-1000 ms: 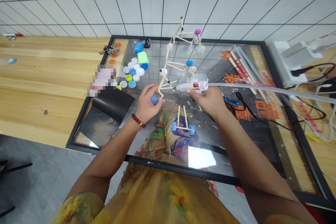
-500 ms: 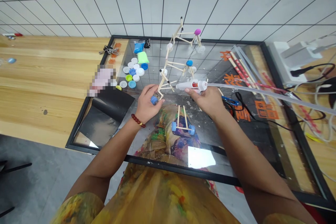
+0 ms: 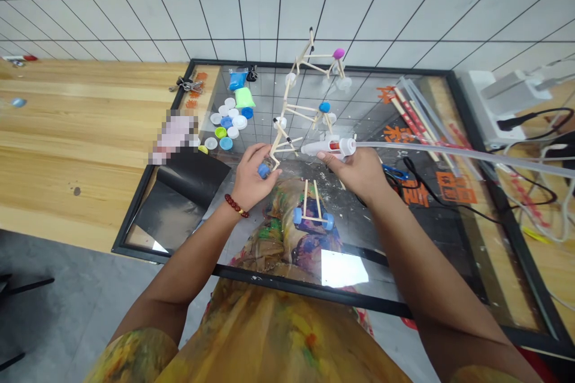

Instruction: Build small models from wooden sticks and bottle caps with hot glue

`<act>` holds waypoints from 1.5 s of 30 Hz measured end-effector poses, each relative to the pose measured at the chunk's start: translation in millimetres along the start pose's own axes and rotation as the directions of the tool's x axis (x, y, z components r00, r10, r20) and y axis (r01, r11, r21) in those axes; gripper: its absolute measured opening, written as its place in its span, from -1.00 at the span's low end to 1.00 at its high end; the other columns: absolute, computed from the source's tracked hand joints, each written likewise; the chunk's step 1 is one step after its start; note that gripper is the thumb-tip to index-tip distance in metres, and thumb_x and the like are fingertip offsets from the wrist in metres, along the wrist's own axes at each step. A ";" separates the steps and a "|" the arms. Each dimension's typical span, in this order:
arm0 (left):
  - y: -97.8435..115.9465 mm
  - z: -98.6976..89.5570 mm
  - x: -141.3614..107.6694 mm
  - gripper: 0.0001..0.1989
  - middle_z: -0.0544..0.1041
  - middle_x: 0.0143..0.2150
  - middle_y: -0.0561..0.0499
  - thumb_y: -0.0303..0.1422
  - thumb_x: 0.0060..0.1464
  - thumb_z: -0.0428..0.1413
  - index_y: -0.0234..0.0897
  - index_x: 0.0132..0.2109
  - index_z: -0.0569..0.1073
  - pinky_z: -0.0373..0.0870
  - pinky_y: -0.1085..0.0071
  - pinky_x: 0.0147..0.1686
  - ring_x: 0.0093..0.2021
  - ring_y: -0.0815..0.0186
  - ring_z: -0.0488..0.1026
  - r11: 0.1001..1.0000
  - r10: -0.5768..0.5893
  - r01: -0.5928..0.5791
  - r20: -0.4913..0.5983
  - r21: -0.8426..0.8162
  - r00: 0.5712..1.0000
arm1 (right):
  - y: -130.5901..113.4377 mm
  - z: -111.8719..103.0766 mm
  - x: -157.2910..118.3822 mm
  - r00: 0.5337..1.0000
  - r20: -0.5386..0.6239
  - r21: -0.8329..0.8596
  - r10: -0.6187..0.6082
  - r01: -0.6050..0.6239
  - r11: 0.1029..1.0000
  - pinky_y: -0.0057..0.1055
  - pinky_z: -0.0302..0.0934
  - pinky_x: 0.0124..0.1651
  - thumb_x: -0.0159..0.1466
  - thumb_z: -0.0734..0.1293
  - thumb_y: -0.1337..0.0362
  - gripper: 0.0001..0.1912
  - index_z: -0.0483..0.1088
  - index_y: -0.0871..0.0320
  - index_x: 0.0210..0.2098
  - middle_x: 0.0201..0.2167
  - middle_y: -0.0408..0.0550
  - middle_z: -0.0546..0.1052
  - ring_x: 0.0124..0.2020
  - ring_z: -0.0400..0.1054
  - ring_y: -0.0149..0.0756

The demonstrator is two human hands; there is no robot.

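Left hand (image 3: pixel 254 178): fingers curled, pinching blue plastic bottle cap (image 3: pixel 264 171) at foot of upright wooden craft-stick frame (image 3: pixel 282 145). Right hand (image 3: pixel 354 172): closed around white hot-glue gun (image 3: pixel 330 146), nozzle near frame, long clear glue stick (image 3: pixel 449 153) extending right. Below hands, stick cart with blue wheels (image 3: pixel 309 210) on black-framed glass board (image 3: pixel 305 292) — loose bottle caps (image 3: pixel 229 122) at far left.

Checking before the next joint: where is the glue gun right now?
In the head view, the glue gun is in the right hand, nozzle pointing left toward the stick frame at the left hand.
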State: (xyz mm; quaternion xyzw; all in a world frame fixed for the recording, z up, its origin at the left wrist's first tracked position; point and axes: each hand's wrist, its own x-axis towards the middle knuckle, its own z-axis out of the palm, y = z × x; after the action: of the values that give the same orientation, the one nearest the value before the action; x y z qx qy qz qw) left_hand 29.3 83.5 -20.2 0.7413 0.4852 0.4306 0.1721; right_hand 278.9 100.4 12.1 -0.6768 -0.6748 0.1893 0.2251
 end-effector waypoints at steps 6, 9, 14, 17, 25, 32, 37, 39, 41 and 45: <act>-0.5 0.4 -0.1 -0.56 0.45 0.09 -0.11 -0.41 0.08 0.22 -0.24 0.13 0.42 0.56 0.29 0.03 -0.03 0.24 0.53 1.000 0.008 -0.008 -0.006 -0.003 1.000 | 0.2 2.7 -0.2 0.999 -0.027 0.015 -0.028 0.029 0.999 -0.10 0.37 -0.05 0.24 0.31 -0.14 -0.50 0.61 0.13 -0.15 -0.20 0.13 0.67 -0.03 0.54 0.15; -0.9 0.6 -0.2 -0.55 0.45 0.10 -0.10 -0.41 0.06 0.23 -0.24 0.13 0.42 0.55 0.28 0.03 -0.03 0.24 0.53 1.000 0.007 -0.007 -0.007 0.002 1.000 | 1.7 6.7 0.8 0.998 -0.047 0.011 -0.031 0.032 0.999 -0.08 0.37 -0.03 0.25 0.30 -0.14 -0.49 0.60 0.14 -0.14 -0.19 0.15 0.67 -0.03 0.53 0.15; -1.5 0.9 0.0 -0.55 0.46 0.09 -0.10 -0.42 0.06 0.23 -0.24 0.12 0.42 0.56 0.29 0.03 -0.04 0.25 0.54 1.000 0.014 -0.014 -0.017 -0.005 1.000 | 7.8 13.6 3.5 0.998 -0.053 0.018 -0.025 0.026 1.000 -0.10 0.37 0.01 0.22 0.32 -0.15 -0.48 0.59 0.13 -0.11 -0.19 0.14 0.67 -0.01 0.53 0.12; -1.2 0.7 0.0 -0.55 0.46 0.10 -0.09 -0.41 0.06 0.23 -0.21 0.12 0.42 0.56 0.27 0.03 -0.03 0.24 0.53 1.000 -0.003 0.003 -0.006 0.002 1.000 | 7.7 12.2 3.6 0.996 -0.079 0.035 -0.036 0.039 0.999 -0.08 0.37 0.00 0.22 0.32 -0.13 -0.50 0.59 0.12 -0.11 -0.19 0.12 0.67 -0.02 0.53 0.12; -2.5 1.3 -0.1 -0.52 0.45 0.11 -0.11 -0.40 0.07 0.23 -0.22 0.15 0.40 0.57 0.27 0.03 -0.03 0.24 0.54 1.000 -0.008 0.008 -0.003 0.006 1.000 | 4.2 5.0 -0.7 0.993 -0.111 0.167 -0.031 0.049 0.985 0.01 0.38 0.02 0.22 0.35 -0.13 -0.56 0.61 0.05 -0.17 -0.23 0.02 0.68 -0.07 0.55 0.10; -2.9 1.4 0.1 -0.48 0.46 0.11 -0.12 -0.41 0.05 0.24 -0.23 0.17 0.38 0.56 0.24 0.04 -0.02 0.22 0.53 1.000 -0.017 0.017 0.000 0.016 1.000 | 11.9 -4.2 -10.0 0.999 -0.032 0.307 -0.017 0.026 0.951 -0.01 0.35 0.09 0.17 0.38 -0.14 -0.63 0.59 0.01 -0.34 -0.26 -0.03 0.66 -0.05 0.53 0.04; -1.8 0.3 0.8 -0.47 0.47 0.12 -0.13 -0.40 0.04 0.25 -0.24 0.18 0.38 0.55 0.24 0.03 -0.03 0.22 0.53 0.999 -0.026 0.026 0.002 0.025 1.000 | 12.5 -25.5 -23.0 1.000 0.008 0.457 0.008 -0.011 0.889 -0.22 0.36 -0.18 0.10 0.41 -0.23 -0.54 0.51 0.05 -0.50 -0.43 -0.04 0.58 -0.28 0.49 -0.11; -2.0 0.3 0.9 -0.44 0.47 0.12 -0.13 -0.42 0.02 0.25 -0.24 0.19 0.37 0.55 0.24 0.04 -0.03 0.23 0.53 0.999 -0.031 0.031 0.001 0.024 1.000 | 14.4 -38.1 -30.5 0.997 0.060 0.481 0.041 -0.065 0.875 -0.31 0.27 -0.32 0.08 0.41 -0.27 -0.48 0.50 0.09 -0.54 -0.52 -0.07 0.50 -0.41 0.38 -0.23; -2.3 0.5 1.0 -0.41 0.48 0.11 -0.12 -0.44 0.01 0.26 -0.23 0.21 0.35 0.54 0.24 0.05 -0.01 0.22 0.53 0.999 -0.033 0.033 -0.001 0.025 0.999 | 19.9 -51.4 -38.3 0.991 0.094 0.473 0.097 -0.130 0.872 -0.35 0.15 -0.42 0.07 0.40 -0.28 -0.44 0.51 0.13 -0.52 -0.57 -0.10 0.43 -0.50 0.26 -0.32; -2.6 0.5 1.3 -0.39 0.49 0.10 -0.11 -0.45 0.00 0.26 -0.22 0.22 0.35 0.54 0.23 0.05 0.01 0.21 0.52 0.999 -0.023 0.024 -0.009 0.023 1.000 | 40.5 -72.3 -50.7 0.963 0.029 0.416 0.267 -0.255 0.873 -0.35 0.05 -0.47 0.09 0.41 -0.20 -0.51 0.53 0.15 -0.47 -0.55 -0.04 0.44 -0.51 0.24 -0.31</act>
State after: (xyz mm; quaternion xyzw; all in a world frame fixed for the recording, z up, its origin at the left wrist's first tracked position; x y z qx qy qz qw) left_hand 28.4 86.0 -21.6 0.7356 0.4997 0.4261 0.1662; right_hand 352.1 46.8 46.8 -0.7007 -0.5181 0.3473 0.3464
